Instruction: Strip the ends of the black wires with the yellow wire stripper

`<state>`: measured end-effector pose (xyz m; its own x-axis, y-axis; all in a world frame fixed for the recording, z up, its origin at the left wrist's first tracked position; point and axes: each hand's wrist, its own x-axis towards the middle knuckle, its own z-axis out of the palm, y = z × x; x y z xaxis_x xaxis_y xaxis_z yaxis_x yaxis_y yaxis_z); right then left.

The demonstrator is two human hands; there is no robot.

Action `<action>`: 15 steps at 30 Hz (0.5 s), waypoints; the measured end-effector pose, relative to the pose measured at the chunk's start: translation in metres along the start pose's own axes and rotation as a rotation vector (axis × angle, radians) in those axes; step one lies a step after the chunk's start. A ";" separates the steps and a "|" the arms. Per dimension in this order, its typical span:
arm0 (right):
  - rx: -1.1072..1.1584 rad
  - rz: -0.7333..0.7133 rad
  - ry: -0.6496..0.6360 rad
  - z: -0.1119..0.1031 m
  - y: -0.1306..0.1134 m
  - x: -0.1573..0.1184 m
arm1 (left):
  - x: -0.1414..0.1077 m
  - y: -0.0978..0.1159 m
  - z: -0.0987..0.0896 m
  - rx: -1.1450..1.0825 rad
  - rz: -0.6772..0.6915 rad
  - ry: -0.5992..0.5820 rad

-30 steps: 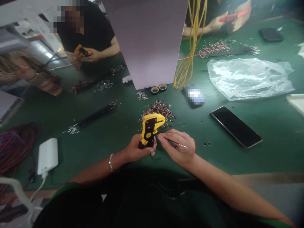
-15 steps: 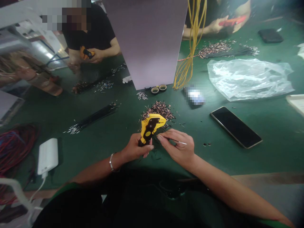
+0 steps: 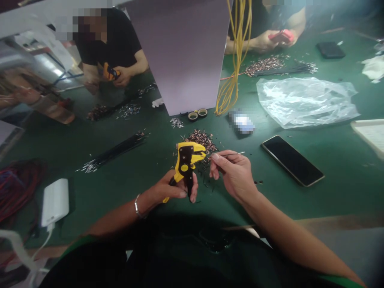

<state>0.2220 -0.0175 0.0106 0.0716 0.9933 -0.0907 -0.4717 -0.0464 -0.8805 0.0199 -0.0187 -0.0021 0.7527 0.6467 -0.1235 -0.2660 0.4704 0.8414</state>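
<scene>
The dark green counter carries a black smartphone, a white power bank, a clear plastic bag and a heap of copper-coloured wire pieces.

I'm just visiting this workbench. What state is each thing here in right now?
Wire stripper, gripped in the left hand
Thin black wire, tip bared, pinched by the right hand
Smartphone, screen dark, lying flat
Plastic bag, crumpled
Power bank, cable plugged in

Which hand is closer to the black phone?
The right hand is nearer: it pinches a thin wire just left of the phone. The left hand is farther away, beyond the right hand, gripping the yellow wire stripper.
</scene>
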 end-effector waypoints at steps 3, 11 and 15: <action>0.010 0.011 0.013 0.003 -0.003 0.000 | 0.000 0.001 0.001 -0.001 -0.034 -0.045; -0.004 0.030 -0.008 0.004 -0.002 0.000 | 0.000 -0.001 0.001 0.060 -0.031 -0.051; 0.008 0.046 -0.019 0.004 -0.001 0.000 | -0.001 -0.003 -0.001 0.097 -0.019 -0.053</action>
<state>0.2193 -0.0176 0.0134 0.0326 0.9920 -0.1221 -0.4813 -0.0915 -0.8718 0.0192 -0.0203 -0.0049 0.7886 0.6042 -0.1141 -0.1939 0.4204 0.8864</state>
